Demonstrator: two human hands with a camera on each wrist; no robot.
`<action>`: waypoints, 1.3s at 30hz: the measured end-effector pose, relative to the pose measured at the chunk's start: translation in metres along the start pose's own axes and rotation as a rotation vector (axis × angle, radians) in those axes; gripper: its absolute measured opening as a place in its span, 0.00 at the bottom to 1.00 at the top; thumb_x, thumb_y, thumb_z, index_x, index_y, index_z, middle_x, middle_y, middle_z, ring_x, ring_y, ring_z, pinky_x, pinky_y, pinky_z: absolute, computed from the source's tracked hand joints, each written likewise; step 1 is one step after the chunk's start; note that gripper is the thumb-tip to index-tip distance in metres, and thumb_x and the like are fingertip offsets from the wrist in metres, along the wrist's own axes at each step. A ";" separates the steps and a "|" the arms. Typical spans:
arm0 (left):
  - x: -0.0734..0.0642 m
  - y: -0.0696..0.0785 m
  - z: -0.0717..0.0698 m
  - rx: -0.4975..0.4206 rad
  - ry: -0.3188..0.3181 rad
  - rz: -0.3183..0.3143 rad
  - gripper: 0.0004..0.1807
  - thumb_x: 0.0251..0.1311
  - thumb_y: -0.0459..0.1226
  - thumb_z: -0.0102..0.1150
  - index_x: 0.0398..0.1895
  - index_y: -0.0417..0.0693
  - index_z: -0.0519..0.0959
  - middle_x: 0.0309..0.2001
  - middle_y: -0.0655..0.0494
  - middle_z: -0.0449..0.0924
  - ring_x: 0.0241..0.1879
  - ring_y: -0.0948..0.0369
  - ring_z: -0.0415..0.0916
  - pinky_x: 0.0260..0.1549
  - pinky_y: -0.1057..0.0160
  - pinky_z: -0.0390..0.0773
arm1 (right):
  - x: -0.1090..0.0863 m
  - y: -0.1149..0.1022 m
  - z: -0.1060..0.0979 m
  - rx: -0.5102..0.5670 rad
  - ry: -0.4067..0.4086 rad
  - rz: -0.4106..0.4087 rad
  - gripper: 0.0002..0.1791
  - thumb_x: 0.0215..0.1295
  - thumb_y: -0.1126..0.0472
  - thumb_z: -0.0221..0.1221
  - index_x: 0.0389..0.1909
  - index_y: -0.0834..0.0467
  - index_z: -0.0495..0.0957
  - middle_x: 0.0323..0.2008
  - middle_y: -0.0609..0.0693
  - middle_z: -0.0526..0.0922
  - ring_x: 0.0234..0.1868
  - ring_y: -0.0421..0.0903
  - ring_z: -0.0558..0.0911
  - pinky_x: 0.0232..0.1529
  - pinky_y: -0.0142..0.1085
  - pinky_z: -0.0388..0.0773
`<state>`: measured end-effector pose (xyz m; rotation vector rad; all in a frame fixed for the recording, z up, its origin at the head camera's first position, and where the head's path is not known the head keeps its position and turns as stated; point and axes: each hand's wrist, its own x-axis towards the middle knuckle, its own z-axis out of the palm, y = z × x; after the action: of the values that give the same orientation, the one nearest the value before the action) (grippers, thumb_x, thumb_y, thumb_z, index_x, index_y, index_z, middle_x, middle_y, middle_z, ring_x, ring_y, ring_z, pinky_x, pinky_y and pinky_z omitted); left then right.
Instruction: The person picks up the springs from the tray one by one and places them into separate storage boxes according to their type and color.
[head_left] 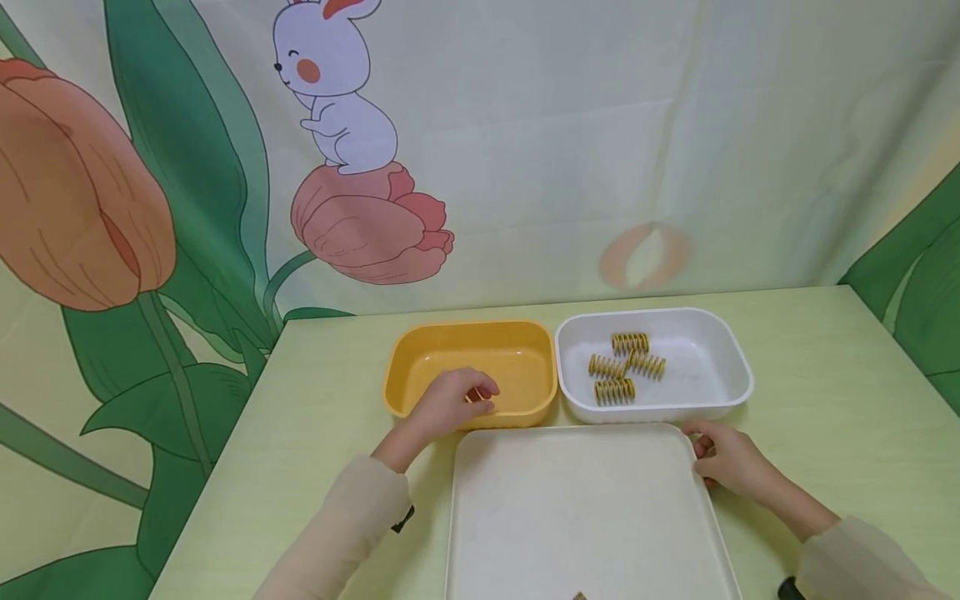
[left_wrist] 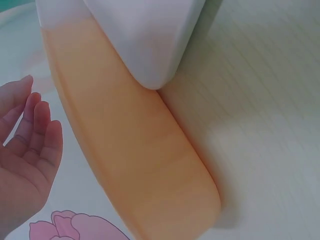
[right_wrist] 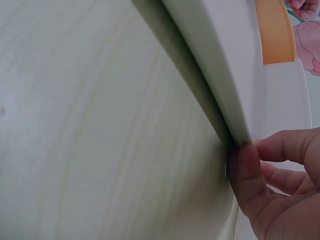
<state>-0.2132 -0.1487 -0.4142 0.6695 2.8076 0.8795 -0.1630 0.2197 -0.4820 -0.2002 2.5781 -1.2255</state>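
Note:
My left hand [head_left: 453, 398] hangs over the front rim of a yellow plastic bin [head_left: 420, 350], its fingers loosely bent with nothing between them. The left wrist view shows the same hand [left_wrist: 27, 155] beside the bin's orange-looking wall [left_wrist: 125, 135]. With thumb and forefinger, my right hand [head_left: 735, 458] pinches the far right corner of a flat white tray [head_left: 577, 508]. Up close in the right wrist view, that hand [right_wrist: 280, 185] grips the tray's edge [right_wrist: 225, 85]. Behind the tray, a white bin [head_left: 697, 367] holds several gold coil springs [head_left: 615, 392].
The two bins stand side by side at the back of the pale green table [head_left: 847, 400]. A small brown piece [head_left: 579, 596] shows at the bottom of the head view, over the tray. A printed curtain [head_left: 525, 150] hangs behind the table.

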 end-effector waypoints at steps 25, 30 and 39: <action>-0.022 0.024 0.016 0.072 -0.070 0.157 0.10 0.49 0.34 0.60 0.36 0.43 0.78 0.29 0.57 0.77 0.31 0.62 0.72 0.32 0.70 0.72 | 0.000 0.000 0.000 -0.001 -0.009 0.005 0.25 0.43 0.75 0.52 0.48 0.70 0.67 0.27 0.54 0.71 0.21 0.43 0.71 0.18 0.33 0.72; -0.026 0.029 0.017 0.062 -0.096 0.175 0.10 0.49 0.34 0.59 0.37 0.43 0.78 0.29 0.56 0.77 0.31 0.62 0.73 0.31 0.71 0.72 | 0.000 -0.001 0.000 -0.007 -0.006 0.000 0.25 0.43 0.75 0.52 0.48 0.70 0.67 0.26 0.53 0.71 0.20 0.43 0.72 0.18 0.33 0.72; -0.032 0.031 0.026 0.051 -0.126 0.246 0.10 0.49 0.33 0.59 0.37 0.41 0.77 0.29 0.55 0.77 0.31 0.61 0.74 0.31 0.73 0.72 | 0.000 0.001 0.000 -0.006 -0.002 -0.007 0.25 0.42 0.74 0.52 0.48 0.70 0.67 0.25 0.53 0.71 0.19 0.42 0.72 0.18 0.32 0.72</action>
<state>-0.1666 -0.1271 -0.4190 1.0561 2.6818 0.7734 -0.1634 0.2201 -0.4830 -0.2115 2.5815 -1.2197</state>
